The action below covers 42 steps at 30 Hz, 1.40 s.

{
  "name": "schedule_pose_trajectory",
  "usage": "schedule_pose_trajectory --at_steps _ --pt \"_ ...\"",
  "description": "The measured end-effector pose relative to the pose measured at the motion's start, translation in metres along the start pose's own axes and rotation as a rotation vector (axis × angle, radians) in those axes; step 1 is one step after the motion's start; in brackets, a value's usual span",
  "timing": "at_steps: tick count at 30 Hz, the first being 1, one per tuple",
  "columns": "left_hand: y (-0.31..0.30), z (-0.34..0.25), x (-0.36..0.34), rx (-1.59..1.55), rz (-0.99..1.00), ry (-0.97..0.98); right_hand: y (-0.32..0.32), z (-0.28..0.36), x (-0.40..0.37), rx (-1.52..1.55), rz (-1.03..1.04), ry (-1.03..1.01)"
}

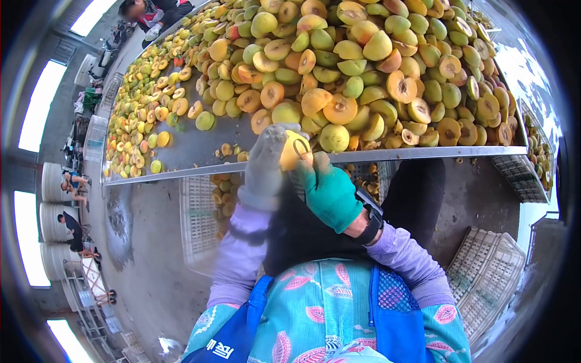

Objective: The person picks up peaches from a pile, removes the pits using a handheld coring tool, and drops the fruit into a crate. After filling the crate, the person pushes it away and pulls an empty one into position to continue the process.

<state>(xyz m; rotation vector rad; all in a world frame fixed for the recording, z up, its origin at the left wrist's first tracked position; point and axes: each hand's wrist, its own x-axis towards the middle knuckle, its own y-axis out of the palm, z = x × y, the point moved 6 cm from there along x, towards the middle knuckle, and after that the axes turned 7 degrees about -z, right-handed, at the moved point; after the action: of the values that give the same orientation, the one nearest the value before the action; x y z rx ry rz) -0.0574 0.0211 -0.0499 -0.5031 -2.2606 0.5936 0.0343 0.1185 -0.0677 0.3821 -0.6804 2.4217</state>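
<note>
My left hand (264, 158), in a greyish-white glove and slightly blurred, is closed around a yellow peach (289, 154) just off the table's near edge. My right hand (330, 193), in a green glove with bare fingertips, is closed against the same fruit. At its fingertips a thin dark loop-shaped tool (301, 146) lies over the peach; its handle is hidden in my fingers. Beyond my hands, a large heap of peach halves (363, 72) covers much of the metal table (209, 154), many cut side up with brown hollows.
A raised metal rim (423, 152) edges the table. White crates stand below it: one at left (196, 218), one at right (487, 272), and another with fruit (526, 175). A co-worker (154, 18) is at the far left corner; other people (75, 230) sit farther left.
</note>
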Motion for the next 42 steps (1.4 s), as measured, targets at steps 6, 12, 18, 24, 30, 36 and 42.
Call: schedule_pose_trajectory --at_steps 6,12,18,24,30,36,42 --pt "0.011 -0.008 -0.002 -0.547 -0.246 -0.437 0.008 -0.005 -0.008 -0.119 -0.164 -0.226" --pt "0.009 -0.003 -0.001 -0.342 -0.201 -0.369 0.014 -0.011 -0.008 0.036 -0.040 -0.005" --pt "0.015 -0.006 0.011 -0.329 -0.069 -0.512 0.020 -0.014 -0.017 0.448 0.193 0.578" --pt "0.018 -0.008 0.017 0.014 -0.008 -0.175 0.029 -0.028 -0.013 0.459 0.125 0.416" --pt "0.028 0.013 0.014 -0.079 0.297 -0.281 0.023 -0.045 -0.011 0.478 0.492 0.596" --pt "0.037 0.012 -0.004 -0.536 -0.253 -0.544 0.018 -0.031 -0.021 0.011 -0.190 0.173" --pt "0.032 0.010 -0.015 -0.283 -0.197 -0.506 0.001 -0.024 -0.007 0.122 -0.008 0.146"
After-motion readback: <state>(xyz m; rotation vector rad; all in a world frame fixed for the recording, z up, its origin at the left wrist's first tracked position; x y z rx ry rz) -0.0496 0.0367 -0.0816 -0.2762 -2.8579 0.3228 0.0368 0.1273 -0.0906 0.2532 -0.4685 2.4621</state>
